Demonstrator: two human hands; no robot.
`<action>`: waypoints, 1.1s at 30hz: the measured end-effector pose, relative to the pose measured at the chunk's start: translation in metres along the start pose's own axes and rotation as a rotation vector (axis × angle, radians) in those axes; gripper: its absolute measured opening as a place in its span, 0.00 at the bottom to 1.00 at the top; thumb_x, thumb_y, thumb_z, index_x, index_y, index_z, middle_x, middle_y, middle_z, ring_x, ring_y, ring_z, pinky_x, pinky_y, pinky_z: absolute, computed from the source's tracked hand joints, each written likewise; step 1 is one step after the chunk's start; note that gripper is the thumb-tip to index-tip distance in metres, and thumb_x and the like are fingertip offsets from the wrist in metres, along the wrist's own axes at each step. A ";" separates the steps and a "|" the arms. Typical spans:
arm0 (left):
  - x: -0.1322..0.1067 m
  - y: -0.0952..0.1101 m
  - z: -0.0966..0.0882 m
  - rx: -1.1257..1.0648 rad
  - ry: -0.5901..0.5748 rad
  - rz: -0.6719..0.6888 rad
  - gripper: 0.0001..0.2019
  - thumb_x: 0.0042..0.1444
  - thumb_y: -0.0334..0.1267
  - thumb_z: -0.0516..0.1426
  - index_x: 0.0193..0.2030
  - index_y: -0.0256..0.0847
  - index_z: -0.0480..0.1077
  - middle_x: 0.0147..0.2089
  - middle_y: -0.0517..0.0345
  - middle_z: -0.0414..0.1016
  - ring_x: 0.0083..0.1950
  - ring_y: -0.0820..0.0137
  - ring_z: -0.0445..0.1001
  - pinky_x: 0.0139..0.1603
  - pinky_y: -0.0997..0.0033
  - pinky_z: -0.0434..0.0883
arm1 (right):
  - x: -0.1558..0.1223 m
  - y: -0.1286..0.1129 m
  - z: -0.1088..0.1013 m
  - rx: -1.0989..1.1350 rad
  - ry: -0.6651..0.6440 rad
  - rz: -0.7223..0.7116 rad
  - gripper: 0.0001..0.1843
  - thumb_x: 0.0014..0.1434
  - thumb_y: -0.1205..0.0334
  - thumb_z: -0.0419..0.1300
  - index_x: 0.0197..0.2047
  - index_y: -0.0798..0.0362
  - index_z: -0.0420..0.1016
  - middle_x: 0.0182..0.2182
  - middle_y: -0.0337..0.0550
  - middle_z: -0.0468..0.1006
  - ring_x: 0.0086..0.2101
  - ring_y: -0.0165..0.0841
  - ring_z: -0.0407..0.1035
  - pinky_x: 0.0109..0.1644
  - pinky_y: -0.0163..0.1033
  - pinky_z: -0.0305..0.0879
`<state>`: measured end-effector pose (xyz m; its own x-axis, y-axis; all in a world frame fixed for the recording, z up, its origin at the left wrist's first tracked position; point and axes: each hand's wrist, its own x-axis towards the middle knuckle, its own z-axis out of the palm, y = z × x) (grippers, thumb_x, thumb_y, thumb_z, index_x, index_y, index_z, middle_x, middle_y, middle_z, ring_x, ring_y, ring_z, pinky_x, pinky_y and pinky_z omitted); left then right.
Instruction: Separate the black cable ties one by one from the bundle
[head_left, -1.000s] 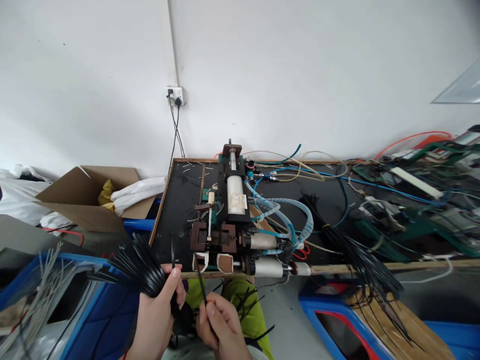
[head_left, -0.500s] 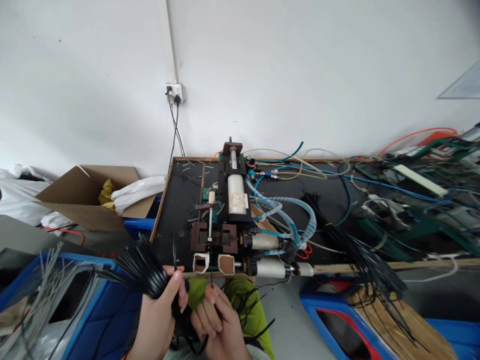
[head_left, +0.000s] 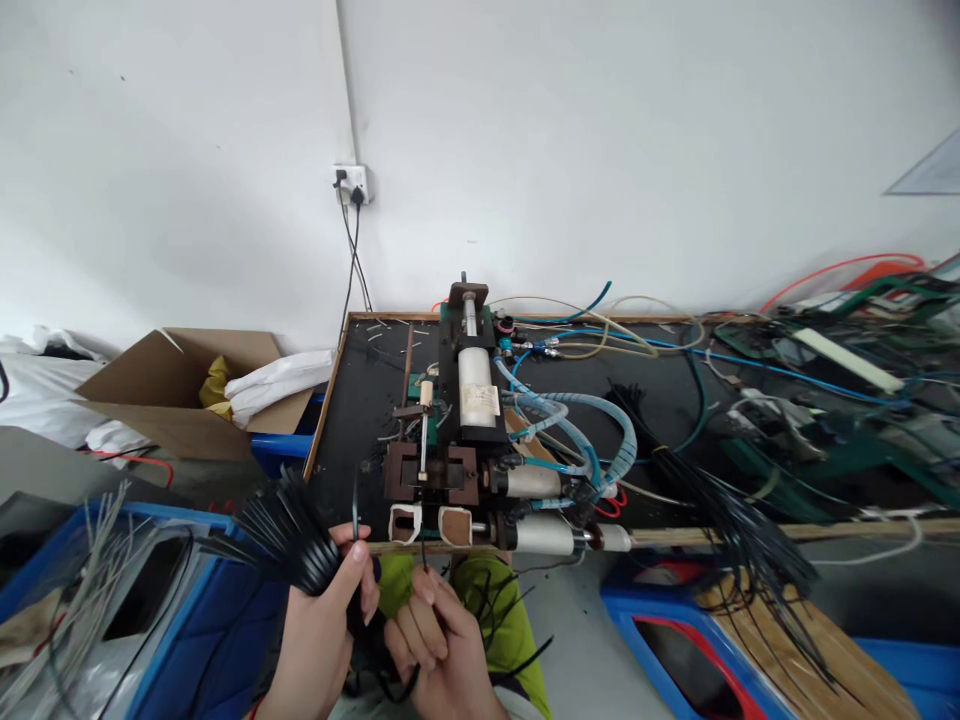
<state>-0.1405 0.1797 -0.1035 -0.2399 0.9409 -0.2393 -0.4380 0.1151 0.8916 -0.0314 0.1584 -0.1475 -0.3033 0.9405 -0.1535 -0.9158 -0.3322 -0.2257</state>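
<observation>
My left hand [head_left: 322,610] is closed round a thick bundle of black cables [head_left: 289,535], whose ends fan out to the upper left. One single cable stands apart from the bundle, upright between thumb and fingers. My right hand [head_left: 435,630] pinches another black cable [head_left: 424,556] just in front of the machine, its tip pointing up between two clamp jaws. The left jaw [head_left: 406,524] and right jaw [head_left: 455,526] have pale edging and stand apart. Behind them sits the pneumatic machine [head_left: 478,385] with its white cylinder. Loose cable lengths hang below my hands.
Another tied bundle of black cables [head_left: 720,500] lies over the bench edge at right. Blue hoses [head_left: 600,430] loop beside the machine. A blue bin [head_left: 180,620] with pale wires stands at lower left, a cardboard box [head_left: 150,400] behind it. A blue and red crate [head_left: 675,640] stands at lower right.
The single upright cable in my left hand has shifted slightly to the right, and the finger beside it has moved up. My right hand keeps its pinch before the jaws. The view has shifted slightly.
</observation>
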 end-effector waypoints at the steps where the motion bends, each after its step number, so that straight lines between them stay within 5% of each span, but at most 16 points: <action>1: 0.000 0.000 0.000 0.008 0.000 0.004 0.16 0.59 0.45 0.65 0.47 0.40 0.69 0.19 0.68 0.66 0.19 0.75 0.61 0.21 0.75 0.61 | 0.000 0.000 0.001 -0.001 0.003 -0.003 0.15 0.62 0.55 0.66 0.28 0.51 0.68 0.09 0.22 0.48 0.14 0.25 0.32 0.19 0.32 0.46; 10: -0.003 0.002 -0.002 -0.001 -0.058 0.002 0.12 0.60 0.43 0.65 0.39 0.43 0.66 0.20 0.69 0.64 0.19 0.76 0.59 0.20 0.77 0.60 | 0.000 0.003 0.003 -0.206 0.081 -0.092 0.18 0.62 0.49 0.65 0.29 0.51 0.69 0.09 0.21 0.49 0.13 0.25 0.36 0.20 0.33 0.45; 18: -0.014 -0.001 -0.004 -0.016 -0.043 -0.009 0.15 0.57 0.44 0.67 0.38 0.41 0.66 0.19 0.70 0.62 0.17 0.78 0.56 0.16 0.80 0.56 | -0.013 -0.010 -0.002 -1.055 0.310 -0.332 0.28 0.65 0.35 0.55 0.31 0.53 0.70 0.12 0.29 0.61 0.14 0.26 0.53 0.21 0.33 0.48; 24: -0.020 -0.004 -0.005 0.008 -0.084 -0.014 0.15 0.55 0.45 0.67 0.37 0.42 0.66 0.19 0.70 0.62 0.16 0.78 0.56 0.15 0.80 0.56 | -0.057 -0.021 -0.027 -1.713 0.170 -0.549 0.26 0.70 0.47 0.52 0.23 0.50 0.70 0.15 0.38 0.70 0.19 0.32 0.65 0.27 0.37 0.54; 29: -0.025 -0.013 -0.007 0.069 -0.105 -0.015 0.15 0.54 0.45 0.68 0.34 0.41 0.67 0.19 0.70 0.61 0.16 0.78 0.56 0.15 0.80 0.55 | -0.090 -0.062 -0.064 -2.183 0.629 -0.577 0.27 0.65 0.49 0.59 0.16 0.47 0.64 0.09 0.38 0.63 0.12 0.31 0.53 0.22 0.40 0.37; 31: -0.028 -0.015 -0.007 0.084 -0.122 -0.024 0.15 0.53 0.46 0.68 0.34 0.41 0.68 0.21 0.69 0.61 0.17 0.79 0.55 0.15 0.80 0.55 | -0.089 -0.072 -0.049 -2.130 0.696 -0.617 0.25 0.64 0.48 0.59 0.17 0.46 0.66 0.11 0.38 0.65 0.13 0.33 0.56 0.21 0.39 0.40; 33: -0.031 -0.016 -0.005 0.108 -0.139 -0.052 0.16 0.51 0.47 0.69 0.33 0.41 0.69 0.20 0.69 0.60 0.17 0.79 0.54 0.15 0.80 0.56 | -0.078 -0.069 -0.016 -1.929 0.571 -0.677 0.19 0.66 0.49 0.58 0.25 0.48 0.73 0.18 0.42 0.73 0.20 0.36 0.65 0.23 0.38 0.54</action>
<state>-0.1305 0.1473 -0.1127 -0.0939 0.9668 -0.2375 -0.3490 0.1914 0.9173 0.0599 0.1070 -0.1356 0.3110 0.9204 0.2372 0.6476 -0.0225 -0.7616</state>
